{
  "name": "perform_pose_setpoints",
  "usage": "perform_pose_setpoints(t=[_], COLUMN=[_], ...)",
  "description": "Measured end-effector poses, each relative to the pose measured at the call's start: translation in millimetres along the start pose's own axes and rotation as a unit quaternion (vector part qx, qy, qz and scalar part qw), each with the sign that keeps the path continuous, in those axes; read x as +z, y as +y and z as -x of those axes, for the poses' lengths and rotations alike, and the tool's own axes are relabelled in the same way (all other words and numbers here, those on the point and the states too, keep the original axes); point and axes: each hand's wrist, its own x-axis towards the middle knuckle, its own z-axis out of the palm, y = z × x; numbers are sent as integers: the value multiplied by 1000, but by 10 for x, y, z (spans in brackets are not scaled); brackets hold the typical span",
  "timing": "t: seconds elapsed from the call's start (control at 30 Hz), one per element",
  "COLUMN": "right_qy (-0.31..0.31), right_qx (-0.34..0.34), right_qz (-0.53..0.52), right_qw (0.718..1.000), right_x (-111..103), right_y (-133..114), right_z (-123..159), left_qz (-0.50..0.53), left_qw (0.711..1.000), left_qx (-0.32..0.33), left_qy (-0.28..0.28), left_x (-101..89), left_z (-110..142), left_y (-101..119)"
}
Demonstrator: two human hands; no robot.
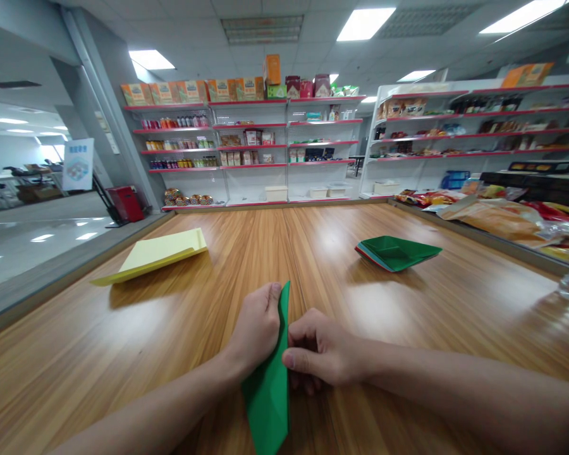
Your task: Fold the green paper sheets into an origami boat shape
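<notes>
A folded green sheet of paper (pixel 271 392) lies on the wooden table (pixel 408 303) right in front of me, narrowing to a point at its far end. My left hand (pixel 256 328) rests along its left edge with the fingers closed and pressed on the paper. My right hand (pixel 320 351) is curled at the paper's right edge, thumb pressed against the fold.
A yellow paper stack (pixel 159 253) lies to the far left of the table. A folded green paper shape on red paper (pixel 396 251) sits to the far right. Snack packets (pixel 497 218) crowd the right edge. Store shelves (pixel 284 151) stand behind.
</notes>
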Motion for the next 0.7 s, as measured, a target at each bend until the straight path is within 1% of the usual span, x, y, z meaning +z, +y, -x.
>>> perform_pose_setpoints(t=[0.13, 0.27, 0.43, 0.53, 0.7], right_qy=[-8, -40, -25, -26, -62], right_qx=[20, 40, 17, 8, 39], right_qz=[-4, -1, 21, 11, -7], right_qw=[1000, 998, 999, 1000, 997], right_x=[18, 39, 27, 18, 42], right_y=[-24, -65, -32, -6, -47], right_z=[3, 17, 20, 8, 4], left_qz=[-11, -17, -9, -1, -7], left_qw=[1000, 1000, 999, 1000, 999], left_qx=[0, 1, -1, -9, -8], left_qy=[13, 24, 30, 28, 44], left_x=[-8, -20, -20, -16, -37], left_z=[-4, -21, -37, -42, -58], left_y=[1, 0, 0, 10, 26])
